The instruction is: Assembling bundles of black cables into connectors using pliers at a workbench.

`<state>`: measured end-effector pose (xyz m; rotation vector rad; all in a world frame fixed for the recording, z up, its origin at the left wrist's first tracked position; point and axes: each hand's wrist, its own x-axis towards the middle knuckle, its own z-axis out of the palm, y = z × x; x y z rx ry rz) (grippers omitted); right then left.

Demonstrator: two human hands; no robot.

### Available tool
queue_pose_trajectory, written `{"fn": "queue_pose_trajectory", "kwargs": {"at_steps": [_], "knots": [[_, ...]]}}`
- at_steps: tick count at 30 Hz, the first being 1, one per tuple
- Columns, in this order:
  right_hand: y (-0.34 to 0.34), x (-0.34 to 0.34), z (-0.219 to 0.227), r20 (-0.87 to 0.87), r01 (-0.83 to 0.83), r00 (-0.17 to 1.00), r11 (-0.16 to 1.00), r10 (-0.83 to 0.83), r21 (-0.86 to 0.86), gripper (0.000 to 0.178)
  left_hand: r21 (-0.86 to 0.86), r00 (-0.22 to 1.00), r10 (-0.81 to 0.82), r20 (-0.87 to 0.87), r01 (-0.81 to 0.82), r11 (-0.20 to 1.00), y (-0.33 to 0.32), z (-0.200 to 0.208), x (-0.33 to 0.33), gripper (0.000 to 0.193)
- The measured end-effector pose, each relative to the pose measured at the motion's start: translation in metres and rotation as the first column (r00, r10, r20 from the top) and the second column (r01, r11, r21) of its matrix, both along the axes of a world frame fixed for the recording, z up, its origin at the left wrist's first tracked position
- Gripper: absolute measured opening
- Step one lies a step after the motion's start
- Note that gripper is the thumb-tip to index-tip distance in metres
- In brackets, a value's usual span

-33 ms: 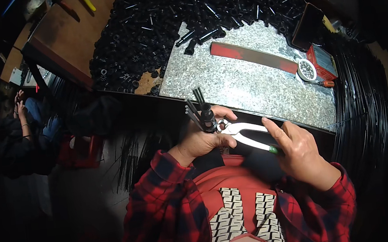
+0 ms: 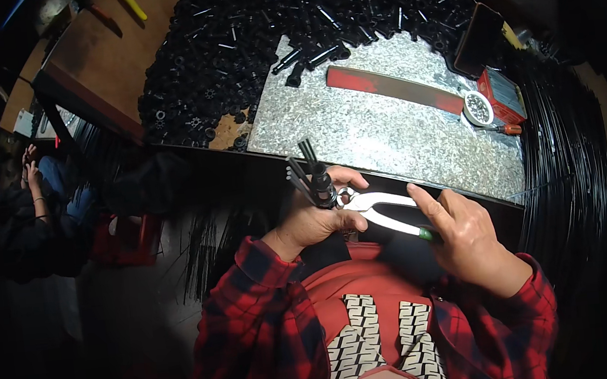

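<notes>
My left hand (image 2: 309, 224) is closed around a black cylindrical fitting (image 2: 323, 184) with several thin black rods (image 2: 299, 177) sticking up beside it. Pincers (image 2: 387, 200) with pale handles meet the fitting's right side, their rounded jaws between my left thumb and fingers. My right hand (image 2: 466, 230) grips the handle end, where a green sleeve (image 2: 426, 234) shows. Its index finger stretches along the upper handle; the palm side is hidden. Whether the jaws pinch anything cannot be made out.
A bench ahead bears a heap of black parts (image 2: 230, 56), a speckled sheet (image 2: 296, 120), a worn red bar (image 2: 397, 91), a white cup (image 2: 478, 107) and a screwdriver (image 2: 510, 129). Long black rods (image 2: 562, 155) hang at right. Another person's hands (image 2: 31, 170) show far left.
</notes>
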<state>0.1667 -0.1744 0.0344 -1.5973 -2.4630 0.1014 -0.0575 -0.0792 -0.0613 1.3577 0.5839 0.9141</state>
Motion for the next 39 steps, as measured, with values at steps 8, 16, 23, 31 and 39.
{"fn": "queue_pose_trajectory", "kwargs": {"at_steps": [8, 16, 23, 31, 39], "knots": [[-0.001, 0.008, 0.007, 0.021, -0.007, 1.000, 0.999, 0.006, 0.053, 0.072, -0.238, 0.986, -0.105, 0.129, 0.133, 0.962, -0.002, 0.014, -0.001, 0.083], [-0.016, 0.014, 0.010, 0.152, -0.099, 0.985, 0.985, 0.078, 0.141, 0.057, -0.066, 0.988, -0.153, -0.033, 0.151, 0.986, -0.004, 0.014, 0.001, 0.043], [-0.020, 0.009, 0.001, 0.105, -0.056, 0.994, 0.988, 0.041, 0.143, 0.059, 0.016, 0.980, -0.148, -0.132, 0.151, 0.988, -0.002, 0.011, 0.004, 0.030], [0.012, 0.025, -0.018, -0.128, 0.115, 0.984, 0.990, -0.125, -0.083, 0.067, -0.064, 0.960, 0.052, 0.274, -0.036, 0.997, 0.019, 0.008, -0.013, 0.101], [0.023, 0.020, -0.048, -0.076, 0.162, 0.987, 0.916, -0.144, 0.368, 0.056, -0.244, 0.806, 0.319, 0.499, -0.223, 0.944, 0.043, 0.039, -0.066, 0.102]]}}
